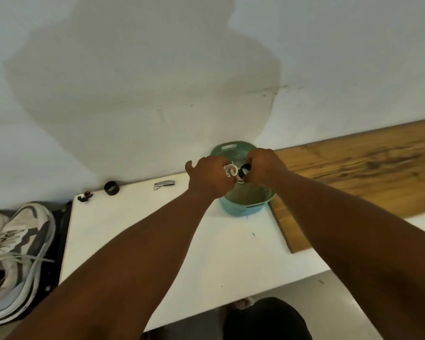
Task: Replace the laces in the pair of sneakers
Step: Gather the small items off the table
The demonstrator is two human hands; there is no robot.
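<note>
Over a teal basket (243, 207) at centre frame, left hand (210, 179) grips a coiled white lace (231, 171); right hand (261, 168) pinches a black band (244, 171), fingertips hidden; sneakers (17, 256) lower left, toes pointing up-frame, partly cropped

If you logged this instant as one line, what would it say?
left hand: grips coiled white lace | right hand: holds black band | both above teal basket | sneakers: far left, laced

no readable text, no labels, no brands, no numbers on anything in view
</note>
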